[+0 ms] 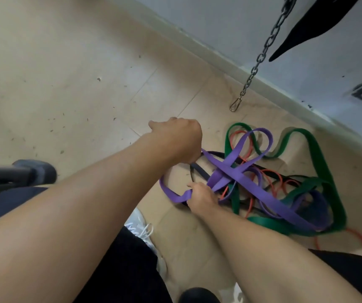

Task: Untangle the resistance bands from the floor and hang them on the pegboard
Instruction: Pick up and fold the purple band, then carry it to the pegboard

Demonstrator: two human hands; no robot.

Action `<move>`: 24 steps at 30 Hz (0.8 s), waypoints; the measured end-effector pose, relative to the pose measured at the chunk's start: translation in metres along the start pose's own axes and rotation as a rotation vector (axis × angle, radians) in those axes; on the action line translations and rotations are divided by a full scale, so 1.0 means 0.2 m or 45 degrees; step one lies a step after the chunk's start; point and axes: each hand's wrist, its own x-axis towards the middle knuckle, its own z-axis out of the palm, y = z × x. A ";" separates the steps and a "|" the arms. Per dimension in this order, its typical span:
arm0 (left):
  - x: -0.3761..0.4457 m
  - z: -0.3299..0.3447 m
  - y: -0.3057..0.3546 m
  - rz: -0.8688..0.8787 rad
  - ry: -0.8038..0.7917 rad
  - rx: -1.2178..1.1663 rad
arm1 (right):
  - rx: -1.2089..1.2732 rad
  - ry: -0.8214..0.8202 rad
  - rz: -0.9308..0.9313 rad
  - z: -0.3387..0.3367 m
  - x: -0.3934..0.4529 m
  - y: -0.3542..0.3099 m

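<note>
A tangle of resistance bands lies on the beige floor near the wall: a wide purple band, a wide green band, a thin orange band and a thin black band. My left hand is raised above the pile, fist closed on one stretch of the purple band. Lower down, my right hand grips another loop of the same purple band at the pile's near edge. The purple band crosses over the others. No pegboard is in view.
A metal chain with a carabiner hangs by the white wall. A black strap hangs at top right. A dumbbell lies at the left. My white shoe stands by the pile.
</note>
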 end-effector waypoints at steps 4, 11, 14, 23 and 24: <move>-0.05 0.01 -0.01 0.047 0.024 0.071 | -0.154 0.013 0.037 0.02 0.03 0.00; -0.15 -0.07 -0.03 0.109 0.206 -0.028 | -0.028 0.290 -0.055 -0.13 -0.18 0.02; -0.25 -0.08 0.02 0.117 0.232 -0.066 | 0.346 0.423 -0.069 -0.32 -0.33 0.05; -0.49 -0.11 0.03 0.391 0.283 -0.784 | 0.741 1.010 -0.317 -0.95 -1.00 -0.02; -0.54 -0.12 0.03 0.518 0.322 -0.962 | 0.717 1.044 -0.394 -1.02 -1.09 -0.04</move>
